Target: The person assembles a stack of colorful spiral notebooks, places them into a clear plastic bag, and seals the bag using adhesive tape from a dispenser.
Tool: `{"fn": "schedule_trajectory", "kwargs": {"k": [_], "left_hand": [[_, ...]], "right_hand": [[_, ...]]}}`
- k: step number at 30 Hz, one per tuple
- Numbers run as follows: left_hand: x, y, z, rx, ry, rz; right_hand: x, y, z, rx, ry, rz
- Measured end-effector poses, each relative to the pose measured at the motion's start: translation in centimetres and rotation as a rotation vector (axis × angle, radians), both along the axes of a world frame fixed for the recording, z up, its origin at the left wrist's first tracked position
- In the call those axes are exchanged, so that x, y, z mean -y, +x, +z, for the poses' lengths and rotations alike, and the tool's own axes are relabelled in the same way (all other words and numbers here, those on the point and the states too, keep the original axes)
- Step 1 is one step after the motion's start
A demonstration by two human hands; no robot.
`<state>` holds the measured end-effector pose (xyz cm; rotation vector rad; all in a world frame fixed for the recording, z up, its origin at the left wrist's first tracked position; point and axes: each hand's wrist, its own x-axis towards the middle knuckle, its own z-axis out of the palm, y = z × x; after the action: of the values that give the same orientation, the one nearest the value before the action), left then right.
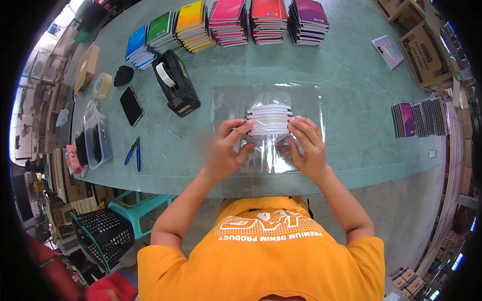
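Note:
A small stack of notebooks (269,120) rests on a clear plastic sheet (307,100) in front of me, its white page edges facing up and dark binding bits showing at both ends. My left hand (230,146) grips its left end, fingers bent over the corner and thumb low at the near side. At the opposite end my right hand (307,145) presses with its fingers, the thumb tucked down near the lower edge. Some of the shiny film appears to lie over the stack's near side; how far it wraps is hard to make out.
Stacks of colored notebooks (228,22) line the far edge. To the left are a tape dispenser (175,83), a phone (131,106), blue-handled nippers (133,154), a tape roll (102,86) and a plastic tub (98,140). Small spiral notebooks (420,119) and cardboard boxes (426,55) occupy the right.

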<state>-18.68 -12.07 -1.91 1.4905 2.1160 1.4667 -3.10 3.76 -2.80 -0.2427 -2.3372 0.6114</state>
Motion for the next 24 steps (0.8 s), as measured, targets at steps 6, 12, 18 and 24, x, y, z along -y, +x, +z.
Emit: {"fn": "schedule_trajectory", "kwargs": {"k": [6, 12, 18, 24], "left_hand": [[0.4, 0.1, -0.6, -0.123, 0.011, 0.078], [-0.2, -0.3, -0.8, -0.273, 0.047, -0.084], [-0.6, -0.3, -1.2, -0.341, 0.052, -0.033], [-1.5, -2.3, 2.0, -0.413, -0.002, -0.217]], "right_hand": [[-0.4, 0.2, 1.7, 0.128, 0.167, 0.024], [-0.3, 0.5, 1.1, 0.155, 0.123, 0.134], [0.5, -0.8, 0.9, 0.06, 0.163, 0.041], [0.2, -1.3, 2.1, 0.098, 0.114, 0.021]]}}
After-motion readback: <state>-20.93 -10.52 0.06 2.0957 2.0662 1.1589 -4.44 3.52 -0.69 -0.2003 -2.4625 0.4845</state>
